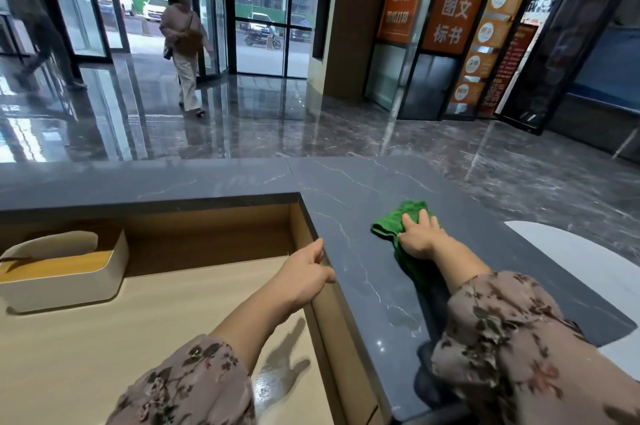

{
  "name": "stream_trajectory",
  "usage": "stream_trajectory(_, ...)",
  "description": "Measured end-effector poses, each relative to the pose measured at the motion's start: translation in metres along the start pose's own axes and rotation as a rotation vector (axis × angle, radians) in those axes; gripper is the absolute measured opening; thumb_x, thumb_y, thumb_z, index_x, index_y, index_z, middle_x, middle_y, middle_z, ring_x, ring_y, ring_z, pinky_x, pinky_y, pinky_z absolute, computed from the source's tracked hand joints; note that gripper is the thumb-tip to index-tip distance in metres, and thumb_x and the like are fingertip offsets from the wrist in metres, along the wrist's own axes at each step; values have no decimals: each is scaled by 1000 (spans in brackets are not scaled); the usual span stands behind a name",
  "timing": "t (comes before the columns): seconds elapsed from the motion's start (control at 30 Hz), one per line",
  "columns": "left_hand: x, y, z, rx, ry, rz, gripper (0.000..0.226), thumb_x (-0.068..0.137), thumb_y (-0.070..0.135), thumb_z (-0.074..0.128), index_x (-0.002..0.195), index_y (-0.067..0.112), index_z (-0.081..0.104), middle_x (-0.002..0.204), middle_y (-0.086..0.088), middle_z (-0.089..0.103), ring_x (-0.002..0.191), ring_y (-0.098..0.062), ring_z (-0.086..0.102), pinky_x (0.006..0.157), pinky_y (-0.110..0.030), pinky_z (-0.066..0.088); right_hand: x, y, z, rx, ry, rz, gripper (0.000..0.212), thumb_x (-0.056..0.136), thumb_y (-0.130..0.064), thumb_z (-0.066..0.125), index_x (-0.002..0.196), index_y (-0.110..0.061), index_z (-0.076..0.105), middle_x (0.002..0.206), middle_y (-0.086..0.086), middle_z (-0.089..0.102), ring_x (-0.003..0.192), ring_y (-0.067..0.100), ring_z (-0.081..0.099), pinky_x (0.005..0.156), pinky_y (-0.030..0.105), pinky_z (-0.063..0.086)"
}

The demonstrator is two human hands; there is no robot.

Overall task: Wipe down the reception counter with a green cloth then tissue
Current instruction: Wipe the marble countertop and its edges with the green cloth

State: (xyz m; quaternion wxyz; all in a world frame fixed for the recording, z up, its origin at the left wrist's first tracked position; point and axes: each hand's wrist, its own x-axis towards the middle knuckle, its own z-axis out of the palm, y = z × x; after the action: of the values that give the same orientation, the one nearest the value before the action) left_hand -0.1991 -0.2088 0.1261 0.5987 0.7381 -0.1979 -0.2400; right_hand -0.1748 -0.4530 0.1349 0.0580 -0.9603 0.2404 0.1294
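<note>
From the head camera, my right hand [420,238] lies on the green cloth [389,224], fingers [423,217] straight and spread, pressing it flat against the dark, veined surface [346,189] of the reception counter. I am not gripping it, only pinning it under my palm. The cloth is bunched on the right-hand wing of the surface, well out from me, with one fold trailing back under my wrist.

My left hand [306,274] rests against the inner edge of the same surface, fingers loosely bent and holding nothing.

I judge the cloth to be soft, light and limp. It will crumple and roll if I push from one corner, so the best hold is a flat palm over its middle, with the loose tail gathered under my hand. The stone looks polished and slick, so the cloth should slide easily and needs steady downward pressure.

On the lower desk [145,338] to my left stands what looks like a tissue box [69,286], well apart from both hands. Tissue tears easily, so I would pinch it gently.
</note>
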Motion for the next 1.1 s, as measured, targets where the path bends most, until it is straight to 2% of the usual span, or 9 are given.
stream_trajectory(0.17, 10, -13, -2, -263, 156, -104, 45, 86, -9, 45, 124, 14, 49, 120, -2, 58, 124, -23, 52, 86, -25, 43, -10, -87, 10, -51, 12, -126, 64, 100, -29, 29, 153, -19, -6, 158, 12, -18, 144, 37, -18, 118, 50, -6)
stream_trajectory(0.27, 12, -16, 1, -525, 264, -209, 21, 91, 4, 44, 104, 15, 56, 70, 1, 60, 67, -14, 56, 65, -21, 39, -24, -129, 22, -135, 7, -288, 68, 99, -33, 32, 153, -21, -8, 157, 13, -20, 144, 36, -20, 117, 52, -7)
stream_trajectory(0.33, 15, -17, 5, -618, 266, -250, 27, 96, 15, 44, 116, 12, 61, 95, -1, 70, 92, -16, 63, 88, -25, 42, -29, -133, 26, -196, 18, -360, 66, 100, -36, 31, 152, -27, -8, 157, 11, -21, 143, 35, -22, 117, 52, -7)
stream_trajectory(0.47, 18, -12, 16, -570, 247, -280, 26, 100, 39, 36, 107, 24, 58, 86, 3, 69, 92, -12, 61, 91, -28, 40, -22, -98, 19, -107, 21, -408, 56, 101, -44, 21, 151, -37, -2, 160, 2, -15, 146, 29, -17, 118, 49, -3)
stream_trajectory(0.57, 23, -7, 25, -517, 263, -255, 35, 102, 40, 30, 125, 23, 50, 123, 5, 59, 112, -11, 57, 98, -26, 39, -9, -55, 11, -55, 39, -318, 53, 101, -45, 19, 151, -40, 2, 160, -2, -15, 146, 30, -16, 117, 51, -3)
stream_trajectory(0.67, 21, -2, 32, -493, 281, -225, 31, 103, 37, 30, 85, 22, 51, 81, 11, 59, 72, -1, 53, 64, -17, 40, 7, 5, 6, -31, 66, -151, 53, 101, -46, 19, 151, -39, 2, 160, -2, -14, 146, 32, -13, 118, 51, 2)
stream_trajectory(0.73, 22, -4, 32, -468, 327, -220, 38, 102, 38, 32, 75, 21, 52, 76, 11, 59, 72, -2, 53, 71, -23, 44, 12, 47, 2, -12, 62, -35, 54, 101, -48, 19, 151, -39, 2, 160, -2, -13, 147, 32, -10, 119, 50, 5)
stream_trajectory(0.93, 23, -14, 34, -430, 304, -213, 40, 99, 53, 28, 107, 30, 60, 111, 13, 57, 107, -7, 50, 109, -31, 33, 4, 86, -4, 64, 22, 133, 54, 102, -45, 21, 152, -37, 2, 160, 0, -15, 146, 35, -8, 118, 50, 4)
stream_trajectory(1.1, 19, -13, 36, -447, 247, -205, 51, 98, 56, 24, 134, 30, 50, 113, 16, 51, 107, -2, 44, 98, -24, 31, -11, 20, 2, 55, 23, 118, 57, 101, -44, 22, 152, -34, 1, 160, 5, -16, 145, 41, -8, 118, 52, 2)
